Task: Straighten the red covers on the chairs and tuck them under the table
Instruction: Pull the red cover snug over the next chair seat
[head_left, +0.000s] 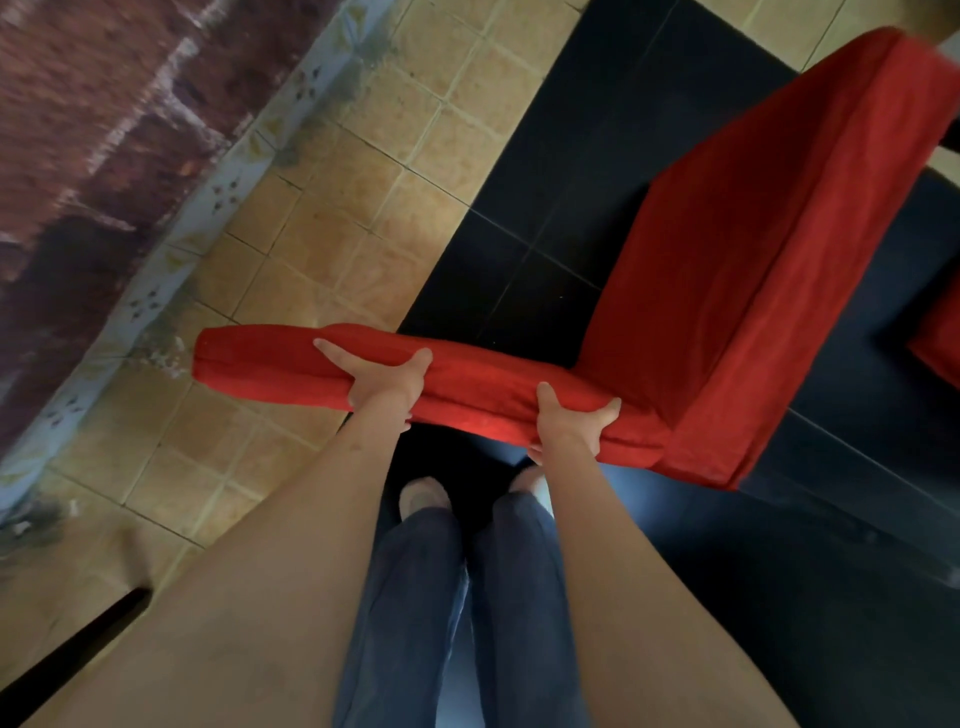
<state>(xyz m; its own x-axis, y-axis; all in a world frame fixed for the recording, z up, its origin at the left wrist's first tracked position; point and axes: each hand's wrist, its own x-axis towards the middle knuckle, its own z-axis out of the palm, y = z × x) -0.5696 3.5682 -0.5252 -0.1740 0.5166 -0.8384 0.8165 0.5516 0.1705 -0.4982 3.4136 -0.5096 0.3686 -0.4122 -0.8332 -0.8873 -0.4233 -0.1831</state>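
Hands clamp the padded top of the chair (727, 291) back: the left hand (382, 379) and right hand (569, 423) each curl fingers and thumb round the cover (270, 364). The chair stands on dark tiles just before the person's feet, seat pointing away. The cloth looks soft and prone to slide over the padding, the frame stiff and fairly heavy; gripping through to the rail seems wisest.
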